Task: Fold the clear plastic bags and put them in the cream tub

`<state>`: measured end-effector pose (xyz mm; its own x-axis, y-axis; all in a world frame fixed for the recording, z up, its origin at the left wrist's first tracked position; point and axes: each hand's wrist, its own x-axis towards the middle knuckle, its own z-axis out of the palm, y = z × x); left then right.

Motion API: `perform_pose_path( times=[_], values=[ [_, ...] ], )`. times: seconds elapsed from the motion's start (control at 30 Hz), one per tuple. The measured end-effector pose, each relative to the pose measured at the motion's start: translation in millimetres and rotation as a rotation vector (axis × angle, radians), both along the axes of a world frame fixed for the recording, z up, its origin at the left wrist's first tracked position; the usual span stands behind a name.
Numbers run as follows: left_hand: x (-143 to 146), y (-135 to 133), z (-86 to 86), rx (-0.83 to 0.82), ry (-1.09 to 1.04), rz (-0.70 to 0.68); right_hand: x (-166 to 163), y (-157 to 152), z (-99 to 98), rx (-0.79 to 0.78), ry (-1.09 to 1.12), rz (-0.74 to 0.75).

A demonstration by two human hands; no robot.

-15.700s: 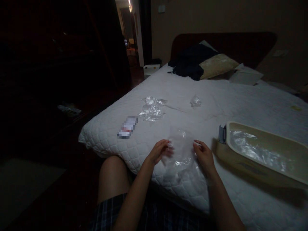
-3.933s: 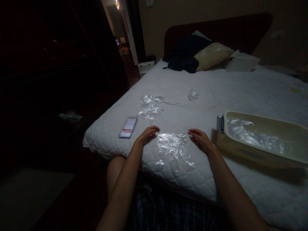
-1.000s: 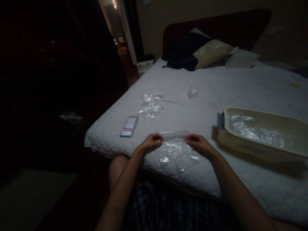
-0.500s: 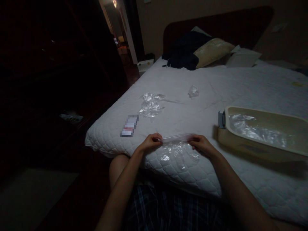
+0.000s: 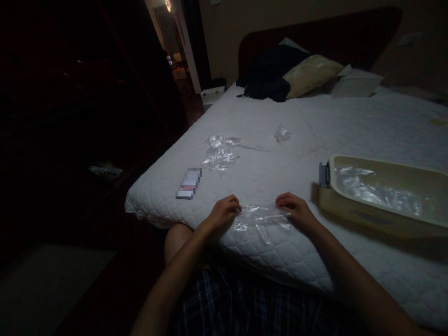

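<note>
A transparent plastic bag (image 5: pixel 263 217) lies crinkled near the front edge of the bed, its upper part folded over toward me. At its left end, my left hand (image 5: pixel 226 210) has fingers curled in a pinch on the plastic. My right hand (image 5: pixel 294 207) is closed on the opposite upper corner, with the fingertips close together. Beyond the hands, more crumpled transparent plastic (image 5: pixel 220 153) is spread on the quilted white bedding, and a small wad of plastic (image 5: pixel 282 133) sits farther back.
To the right stands a beige plastic bin (image 5: pixel 367 207) with a grey latch, holding shiny transparent plastic. A blurred-out phone-like rectangle (image 5: pixel 189 184) lies left of my hands. Pillows (image 5: pixel 312 74), dark cloth (image 5: pixel 271 74) and a white box (image 5: pixel 357 84) rest by the headboard.
The bag's upper strip, stretched taut between my hands before, is now folded down toward me. My left hand has shifted slightly right, and both hands remain at the bag's ends.
</note>
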<state>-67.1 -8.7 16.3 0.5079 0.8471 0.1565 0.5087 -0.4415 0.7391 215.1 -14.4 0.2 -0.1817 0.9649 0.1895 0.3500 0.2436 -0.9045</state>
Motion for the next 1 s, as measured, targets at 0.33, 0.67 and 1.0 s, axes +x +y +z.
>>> perform_pose_path(
  times=[0.33,0.67,1.0],
  values=[
    [-7,-7,5.5,0.148,0.268,-0.154,18,-13,3.4,0.056,-0.21,0.124],
    [-3,-15,11.7,0.152,0.151,-0.02,17,-32,26.4,0.038,-0.323,0.078],
    [10,-26,11.9,0.402,0.144,0.091,14,-34,30.9,0.155,-0.348,-0.067]
  ],
)
